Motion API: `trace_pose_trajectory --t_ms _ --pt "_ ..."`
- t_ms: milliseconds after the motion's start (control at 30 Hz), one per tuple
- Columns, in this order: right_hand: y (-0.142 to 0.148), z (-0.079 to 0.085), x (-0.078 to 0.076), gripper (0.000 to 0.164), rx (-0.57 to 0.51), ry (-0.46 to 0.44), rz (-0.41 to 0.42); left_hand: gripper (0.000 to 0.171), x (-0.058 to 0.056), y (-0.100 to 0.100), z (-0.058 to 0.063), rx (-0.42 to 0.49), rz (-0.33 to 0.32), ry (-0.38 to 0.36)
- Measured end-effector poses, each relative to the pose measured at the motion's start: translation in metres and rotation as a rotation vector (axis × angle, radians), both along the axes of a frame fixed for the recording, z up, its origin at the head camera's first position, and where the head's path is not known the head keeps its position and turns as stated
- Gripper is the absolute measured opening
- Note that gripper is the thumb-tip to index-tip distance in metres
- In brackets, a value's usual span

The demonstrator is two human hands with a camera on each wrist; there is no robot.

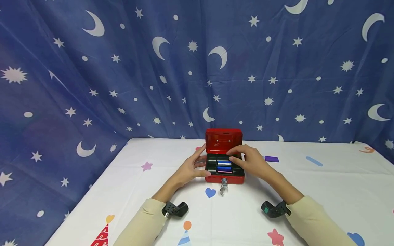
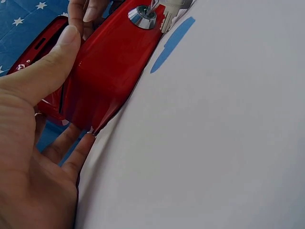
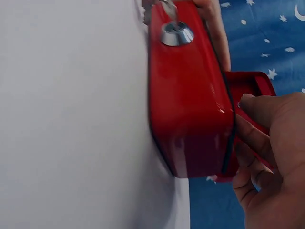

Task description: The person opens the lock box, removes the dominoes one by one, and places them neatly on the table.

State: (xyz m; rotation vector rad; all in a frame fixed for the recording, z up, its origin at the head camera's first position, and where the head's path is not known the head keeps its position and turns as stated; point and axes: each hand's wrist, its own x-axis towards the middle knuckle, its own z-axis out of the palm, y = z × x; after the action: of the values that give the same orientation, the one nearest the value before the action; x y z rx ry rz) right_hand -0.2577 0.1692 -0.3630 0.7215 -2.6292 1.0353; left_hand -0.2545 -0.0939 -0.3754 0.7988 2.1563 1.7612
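Observation:
A red cash box stands with its lid raised, and a key with a ring hangs from its front lock. The black tray inside bears small blue-and-white pieces and a blue piece with a pink edge; their kind is unclear. My left hand grips the left side of the box, thumb at the front corner. My right hand bends over the tray's right part, thumb and forefinger near the small pieces. Whether these fingertips pinch anything is hidden.
A purple bar lies on the white patterned tablecloth, right of the box. Behind the table hangs a blue curtain with moons and stars.

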Motion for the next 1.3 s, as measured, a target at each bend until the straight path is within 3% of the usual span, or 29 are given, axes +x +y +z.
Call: trace_pose_trajectory --t_ms 333,1300 --pt "-0.01 -0.01 0.003 0.021 0.034 0.003 0.017 0.096 -0.001 -0.001 0.001 0.003 -0.02 -0.008" --pt "-0.014 -0.008 0.005 0.024 0.147 0.026 -0.01 0.096 0.0 -0.001 0.002 -0.003 -0.021 -0.001"
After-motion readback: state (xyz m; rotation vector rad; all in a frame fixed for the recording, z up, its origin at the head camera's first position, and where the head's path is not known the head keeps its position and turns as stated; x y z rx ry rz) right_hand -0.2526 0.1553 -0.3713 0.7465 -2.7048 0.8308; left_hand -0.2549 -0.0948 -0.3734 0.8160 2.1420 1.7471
